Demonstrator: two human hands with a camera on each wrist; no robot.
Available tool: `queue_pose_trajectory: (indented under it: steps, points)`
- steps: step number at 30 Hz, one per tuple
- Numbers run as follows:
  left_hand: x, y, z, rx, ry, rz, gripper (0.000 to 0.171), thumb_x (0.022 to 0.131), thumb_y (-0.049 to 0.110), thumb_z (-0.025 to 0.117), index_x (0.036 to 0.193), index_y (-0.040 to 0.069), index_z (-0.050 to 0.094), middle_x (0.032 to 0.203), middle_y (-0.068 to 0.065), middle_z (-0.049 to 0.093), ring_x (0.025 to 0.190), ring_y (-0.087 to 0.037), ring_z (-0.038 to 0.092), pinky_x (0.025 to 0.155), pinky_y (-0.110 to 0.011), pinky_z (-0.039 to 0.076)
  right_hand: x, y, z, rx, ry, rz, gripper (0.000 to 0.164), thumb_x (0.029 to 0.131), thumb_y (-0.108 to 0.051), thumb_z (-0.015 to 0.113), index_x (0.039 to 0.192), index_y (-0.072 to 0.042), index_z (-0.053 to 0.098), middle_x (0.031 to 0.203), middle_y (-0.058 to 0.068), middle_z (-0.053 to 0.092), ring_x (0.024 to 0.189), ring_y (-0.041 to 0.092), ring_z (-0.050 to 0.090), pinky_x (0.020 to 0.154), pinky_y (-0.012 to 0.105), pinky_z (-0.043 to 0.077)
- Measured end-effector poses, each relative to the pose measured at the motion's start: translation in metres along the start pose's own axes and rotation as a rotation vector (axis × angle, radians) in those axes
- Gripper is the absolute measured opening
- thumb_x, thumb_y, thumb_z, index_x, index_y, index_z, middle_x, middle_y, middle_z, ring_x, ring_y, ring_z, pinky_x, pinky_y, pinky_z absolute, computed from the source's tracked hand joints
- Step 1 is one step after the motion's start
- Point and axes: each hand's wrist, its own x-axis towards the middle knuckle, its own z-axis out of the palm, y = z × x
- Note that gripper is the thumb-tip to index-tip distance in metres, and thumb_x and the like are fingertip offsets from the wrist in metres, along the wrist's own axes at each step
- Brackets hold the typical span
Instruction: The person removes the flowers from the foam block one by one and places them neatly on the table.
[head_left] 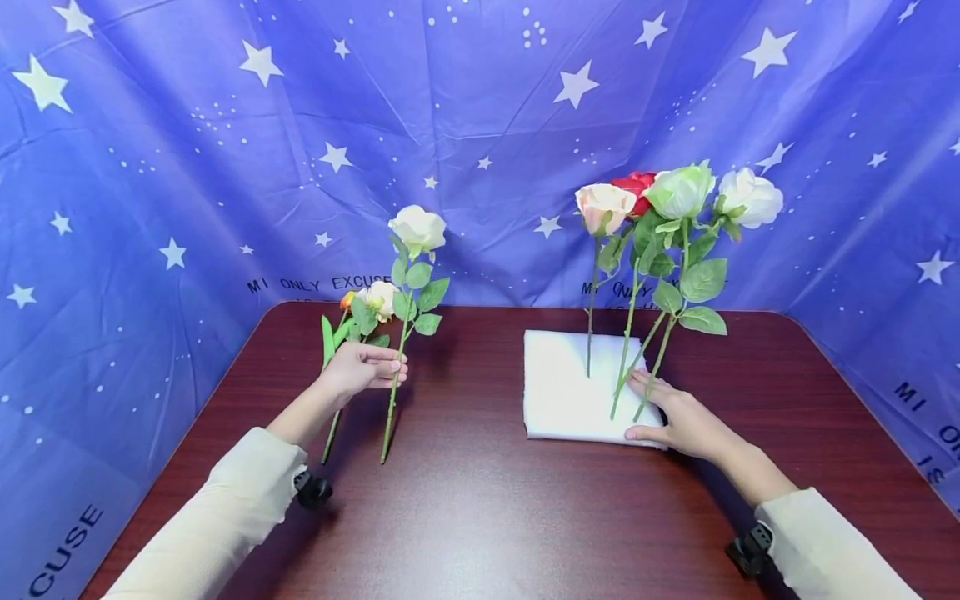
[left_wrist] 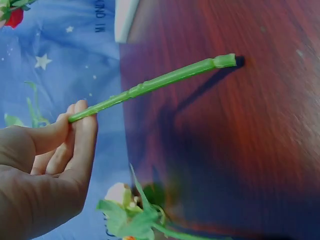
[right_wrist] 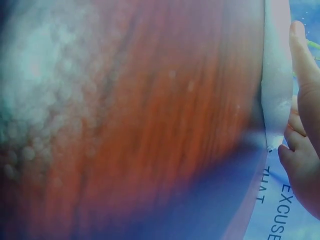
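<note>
My left hand (head_left: 367, 367) pinches the green stem (left_wrist: 150, 86) of a white rose (head_left: 417, 228) between thumb and fingers. The rose stands upright, and in the left wrist view its cut lower end hangs over the table. With thumb and fingers spread, my right hand (head_left: 686, 421) rests on the right edge of a white foam block (head_left: 562, 392). Several stems stand in the block: a pale pink rose (head_left: 602, 208), a partly hidden red rose (head_left: 634, 187), a greenish-white rose (head_left: 681, 192) and a white rose (head_left: 752, 198) that leans right.
Behind my left hand lie more flowers, a cream one (head_left: 378, 298) and an orange one (head_left: 347, 300), their stems partly hidden. The dark red wooden table (head_left: 465, 500) ends at a blue star-patterned cloth (head_left: 480, 100) at the back and sides.
</note>
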Motion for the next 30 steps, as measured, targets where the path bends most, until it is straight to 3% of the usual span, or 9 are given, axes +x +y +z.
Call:
queue_pose_trajectory:
  steps: [4, 11, 15, 18, 19, 21, 25, 30]
  points:
    - [-0.002, -0.009, -0.007, 0.034, -0.014, -0.070, 0.037, 0.093, -0.006, 0.054, 0.125, -0.023, 0.049, 0.102, -0.021, 0.073, 0.074, -0.006, 0.069, 0.077, -0.027, 0.063, -0.001, 0.000, 0.001, 0.000, -0.001, 0.003, 0.081, 0.070, -0.042, 0.081, 0.132, 0.003, 0.055, 0.136, 0.024, 0.056, 0.125, 0.045, 0.052, 0.112, 0.012, 0.034]
    - [-0.008, -0.022, -0.015, 0.036, -0.064, -0.165, 0.038, 0.092, -0.006, 0.054, 0.125, -0.024, 0.047, 0.081, -0.002, 0.074, 0.070, -0.006, 0.069, 0.067, -0.020, 0.061, 0.000, 0.001, 0.001, 0.011, -0.003, 0.001, 0.081, 0.070, -0.042, 0.081, 0.132, 0.003, 0.055, 0.137, 0.024, 0.055, 0.125, 0.045, 0.051, 0.109, -0.001, 0.017]
    - [-0.009, -0.027, -0.017, 0.040, -0.087, -0.194, 0.036, 0.092, -0.007, 0.054, 0.123, -0.024, 0.048, 0.079, -0.001, 0.074, 0.069, -0.006, 0.068, 0.066, -0.020, 0.061, 0.001, 0.000, 0.000, 0.002, -0.017, 0.011, 0.082, 0.070, -0.043, 0.080, 0.133, 0.003, 0.054, 0.138, 0.024, 0.054, 0.126, 0.045, 0.051, 0.111, 0.023, 0.041]
    - [-0.008, -0.030, -0.017, 0.045, -0.096, -0.207, 0.034, 0.092, -0.006, 0.055, 0.121, -0.024, 0.051, 0.079, -0.001, 0.074, 0.069, -0.007, 0.068, 0.066, -0.020, 0.061, 0.001, 0.000, 0.000, 0.000, -0.022, 0.014, 0.082, 0.070, -0.043, 0.080, 0.133, 0.002, 0.054, 0.138, 0.023, 0.054, 0.126, 0.044, 0.051, 0.105, 0.037, 0.046]
    - [-0.007, -0.030, -0.017, 0.049, -0.105, -0.210, 0.034, 0.092, -0.006, 0.055, 0.121, -0.023, 0.051, 0.080, -0.001, 0.074, 0.070, -0.006, 0.068, 0.066, -0.020, 0.061, 0.001, 0.000, 0.000, 0.002, -0.021, 0.015, 0.082, 0.070, -0.043, 0.081, 0.133, 0.002, 0.054, 0.138, 0.023, 0.054, 0.126, 0.044, 0.050, 0.105, 0.036, 0.046]
    - [-0.007, -0.032, -0.016, 0.053, -0.120, -0.220, 0.033, 0.092, -0.005, 0.055, 0.119, -0.023, 0.052, 0.080, -0.001, 0.074, 0.070, -0.006, 0.068, 0.066, -0.020, 0.061, 0.001, 0.000, 0.000, 0.009, -0.017, 0.012, 0.082, 0.070, -0.043, 0.081, 0.133, 0.002, 0.054, 0.138, 0.023, 0.054, 0.126, 0.045, 0.050, 0.111, 0.023, 0.041]
    - [-0.005, -0.034, -0.013, 0.043, -0.137, -0.242, 0.031, 0.092, -0.006, 0.054, 0.118, -0.023, 0.053, 0.079, 0.000, 0.073, 0.070, -0.006, 0.068, 0.066, -0.019, 0.061, 0.000, 0.000, 0.001, 0.031, -0.009, 0.001, 0.081, 0.071, -0.043, 0.080, 0.133, 0.003, 0.054, 0.138, 0.024, 0.054, 0.126, 0.045, 0.050, 0.110, -0.001, 0.018]
    - [-0.003, -0.035, -0.013, -0.021, -0.164, -0.240, 0.034, 0.094, -0.004, 0.052, 0.122, -0.023, 0.048, 0.077, 0.002, 0.072, 0.072, -0.006, 0.068, 0.068, -0.018, 0.060, 0.000, 0.000, 0.001, 0.037, -0.001, 0.003, 0.081, 0.071, -0.042, 0.081, 0.133, 0.003, 0.054, 0.138, 0.024, 0.054, 0.126, 0.045, 0.049, 0.108, -0.004, 0.013]
